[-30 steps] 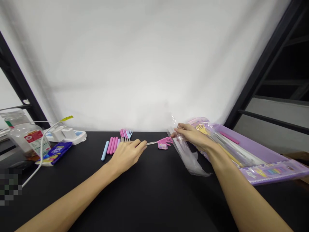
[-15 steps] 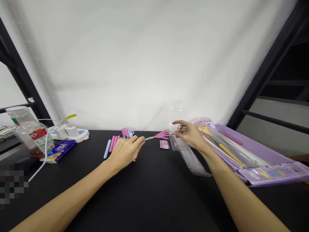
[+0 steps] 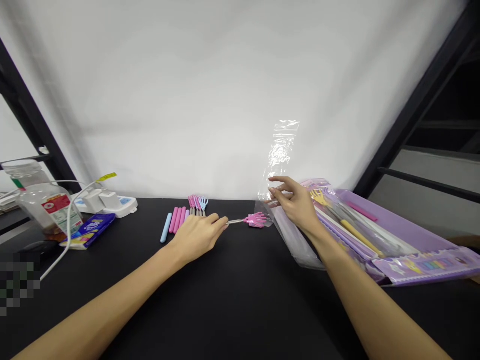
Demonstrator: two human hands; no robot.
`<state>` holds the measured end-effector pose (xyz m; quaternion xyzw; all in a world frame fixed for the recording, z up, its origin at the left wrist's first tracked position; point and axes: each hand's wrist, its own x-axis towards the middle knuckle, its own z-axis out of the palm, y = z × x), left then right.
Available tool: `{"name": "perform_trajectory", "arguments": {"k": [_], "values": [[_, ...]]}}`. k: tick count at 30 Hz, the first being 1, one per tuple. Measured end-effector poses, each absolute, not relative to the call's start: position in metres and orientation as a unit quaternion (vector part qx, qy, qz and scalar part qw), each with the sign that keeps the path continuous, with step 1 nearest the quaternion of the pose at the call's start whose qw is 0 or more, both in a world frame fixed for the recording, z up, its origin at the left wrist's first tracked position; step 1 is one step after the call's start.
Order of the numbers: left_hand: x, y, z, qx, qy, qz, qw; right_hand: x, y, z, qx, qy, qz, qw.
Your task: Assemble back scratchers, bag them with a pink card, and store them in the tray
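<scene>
My left hand [image 3: 198,236] is closed around a pink back scratcher [image 3: 256,219]; its metal rod and hand-shaped head point right, and its grip is hidden in my fist. The head lies over a small pink card [image 3: 256,225]. My right hand [image 3: 294,202] pinches a clear plastic bag [image 3: 280,152] that stands up against the white wall. Several more back scratchers lie side by side by my left hand, with pink handles [image 3: 176,220], a light blue handle [image 3: 166,228] and pink and blue heads [image 3: 197,202]. More clear bags [image 3: 296,245] lie under my right wrist.
A purple box [image 3: 405,225] at the right holds packaged back scratchers, one with a yellow handle [image 3: 360,236]. On the left stand a clear jar [image 3: 48,205], a purple packet [image 3: 93,231] and a white power strip [image 3: 125,206] with a cable. Black frame bars flank the table.
The clear bag has been raised higher against the wall by my right hand. The back scratcher's head has moved down, now over the pink card and clear of my right fingers.
</scene>
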<state>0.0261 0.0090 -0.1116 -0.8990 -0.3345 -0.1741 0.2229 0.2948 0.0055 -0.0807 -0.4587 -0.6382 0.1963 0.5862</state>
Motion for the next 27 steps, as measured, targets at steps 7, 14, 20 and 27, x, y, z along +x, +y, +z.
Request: {"name": "perform_trajectory", "arguments": {"k": [7, 14, 20, 27], "values": [[0.022, 0.008, -0.109, -0.899, -0.340, -0.166, 0.220, 0.285, 0.000, -0.072, -0.427, -0.613, 0.251, 0.616], [0.023, 0.008, -0.108, -0.895, -0.347, -0.180, 0.214, 0.282, 0.001, -0.074, -0.431, -0.633, 0.233, 0.600], [0.023, 0.007, -0.108, -0.881, -0.393, -0.188, 0.182, 0.283, 0.005, -0.079, -0.464, -0.604, 0.167, 0.626], [0.025, 0.006, -0.105, -0.868, -0.436, -0.175, 0.158, 0.283, 0.007, -0.080, -0.474, -0.581, 0.189, 0.634]]}}
